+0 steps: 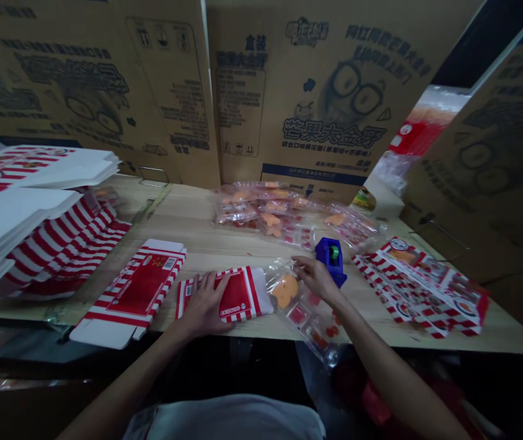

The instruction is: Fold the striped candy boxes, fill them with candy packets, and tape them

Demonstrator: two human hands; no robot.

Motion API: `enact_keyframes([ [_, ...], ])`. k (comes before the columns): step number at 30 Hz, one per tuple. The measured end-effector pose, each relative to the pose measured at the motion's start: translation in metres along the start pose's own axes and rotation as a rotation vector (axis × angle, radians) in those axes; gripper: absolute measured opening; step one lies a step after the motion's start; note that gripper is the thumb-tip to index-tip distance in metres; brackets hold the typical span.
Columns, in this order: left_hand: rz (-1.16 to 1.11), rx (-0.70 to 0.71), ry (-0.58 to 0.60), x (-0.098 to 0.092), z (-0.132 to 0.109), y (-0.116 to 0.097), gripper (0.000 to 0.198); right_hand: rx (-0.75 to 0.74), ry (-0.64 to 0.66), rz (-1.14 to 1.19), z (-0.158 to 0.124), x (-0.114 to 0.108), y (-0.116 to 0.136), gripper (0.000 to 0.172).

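My left hand [204,304] lies flat with spread fingers on a partly folded red-and-white striped carton [238,296]. My right hand [317,278] reaches over a clear plastic packet [300,308] holding an orange mango-shaped piece and red-printed sachets. Its fingertips meet the packet's top edge, but whether they pinch it is hard to tell. Just beyond that hand stands a blue tape dispenser [332,260] with a green core, close to my right wrist.
A flat striped carton blank [135,293] lies left of my left hand, beside tall stacks of striped cartons [57,244]. More printed cartons [421,284] lie right, and a heap of plastic packets [274,211] lies behind, on the wooden table [197,229]. Large cardboard boxes [320,91] wall the far side.
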State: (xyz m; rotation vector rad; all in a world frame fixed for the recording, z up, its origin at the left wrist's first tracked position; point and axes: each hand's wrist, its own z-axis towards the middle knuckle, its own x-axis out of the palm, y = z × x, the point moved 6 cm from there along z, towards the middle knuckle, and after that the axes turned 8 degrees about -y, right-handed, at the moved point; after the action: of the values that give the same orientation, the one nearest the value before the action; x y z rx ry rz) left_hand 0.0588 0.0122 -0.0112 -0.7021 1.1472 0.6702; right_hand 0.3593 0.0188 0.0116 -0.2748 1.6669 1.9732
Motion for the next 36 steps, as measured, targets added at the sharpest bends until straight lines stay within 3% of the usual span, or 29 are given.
enact_keyframes([
  [3, 0.021, 0.016, -0.036, -0.003, 0.001, -0.003, 0.107, 0.001, 0.097, -0.025, -0.013, 0.018, 0.003, 0.031],
  [9, 0.009, 0.053, -0.064, -0.002, -0.001, -0.009, 0.106, -0.239, 0.410, -0.192, -0.034, 0.056, 0.035, 0.034],
  [12, 0.002, 0.072, -0.038, 0.000, 0.000, -0.011, 0.108, -0.230, 0.456, -0.322, -0.037, 0.072, 0.033, 0.034],
  [16, -0.002, 0.069, 0.060, 0.009, 0.003, -0.008, 0.114, -0.185, 0.337, -0.282, -0.034, 0.090, 0.024, 0.031],
  [18, -0.008, 0.059, 0.117, 0.015, 0.003, -0.005, 0.120, -0.144, 0.220, -0.257, -0.033, 0.087, 0.014, 0.033],
  [21, -0.020, 0.053, 0.191, 0.019, 0.002, 0.000, 0.126, -0.059, -0.085, -0.261, -0.039, 0.053, -0.006, 0.034],
  [24, -0.043, 0.071, 0.242, 0.018, 0.002, 0.001, 0.128, 0.054, -0.305, -0.313, -0.060, 0.010, -0.026, 0.052],
  [26, -0.044, 0.078, 0.254, 0.017, 0.003, 0.001, 0.128, 0.165, -0.277, -0.330, -0.076, -0.002, -0.035, 0.063],
  [29, -0.020, 0.074, 0.243, 0.020, 0.003, 0.002, 0.127, 0.298, -0.222, -0.283, -0.091, 0.005, -0.034, 0.068],
  [34, 0.002, 0.037, 0.175, 0.022, -0.001, 0.004, 0.126, 0.262, -0.105, -0.070, -0.085, 0.051, -0.014, 0.064],
  [36, -0.015, 0.032, 0.157, 0.021, -0.002, 0.003, 0.123, 0.193, -0.117, 0.014, -0.078, 0.053, -0.012, 0.062],
])
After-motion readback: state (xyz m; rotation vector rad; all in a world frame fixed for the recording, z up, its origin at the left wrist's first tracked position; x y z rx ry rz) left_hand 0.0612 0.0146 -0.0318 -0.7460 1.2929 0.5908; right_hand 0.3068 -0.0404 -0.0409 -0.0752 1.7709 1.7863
